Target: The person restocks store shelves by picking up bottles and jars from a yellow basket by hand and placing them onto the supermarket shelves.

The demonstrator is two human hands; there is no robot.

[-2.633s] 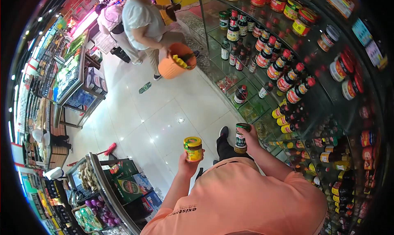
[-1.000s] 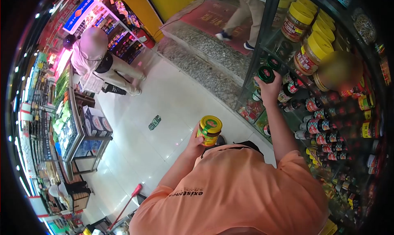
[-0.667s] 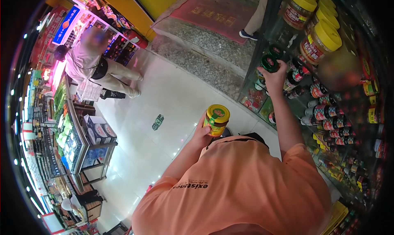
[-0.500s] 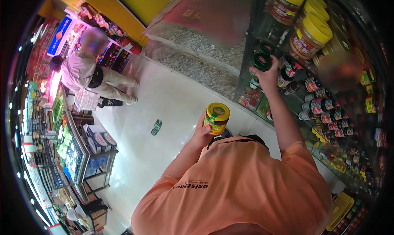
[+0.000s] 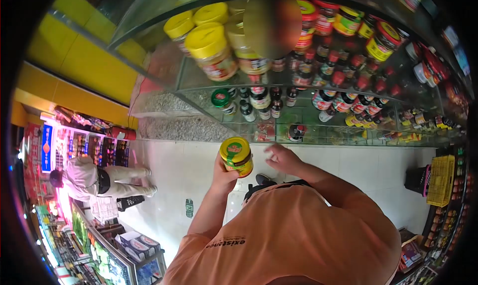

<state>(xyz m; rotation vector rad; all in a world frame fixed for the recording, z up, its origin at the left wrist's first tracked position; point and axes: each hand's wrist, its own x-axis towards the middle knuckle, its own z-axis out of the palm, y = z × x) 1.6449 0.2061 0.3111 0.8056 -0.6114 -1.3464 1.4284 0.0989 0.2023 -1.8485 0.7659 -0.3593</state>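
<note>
My left hand point(image 5: 225, 179) is wrapped round a jar with a yellow lid and a green-and-yellow label point(image 5: 238, 158), held upright in front of my chest. To the right of that jar, my right hand point(image 5: 284, 160) hangs in the air, slightly blurred. Its fingers are loosely bent and apart, and I see nothing in them. A green-lidded jar point(image 5: 221, 98) stands on the lower glass shelf, near the left end, beside several small dark bottles point(image 5: 247, 110). Neither hand touches the shelf.
Glass shelving point(image 5: 308, 88) spans the far side, with large yellow-lidded jars point(image 5: 211, 51) and rows of sauce bottles point(image 5: 343, 101). A person point(image 5: 87, 178) stands by the vegetable stand at left. Yellow crates point(image 5: 440, 180) sit at right; boxes point(image 5: 139, 245) are at lower left.
My right hand has let go of the green-lidded jar at the shelf and drawn back towards my body. The view has turned right to face the shelves. My left hand still holds its jar.
</note>
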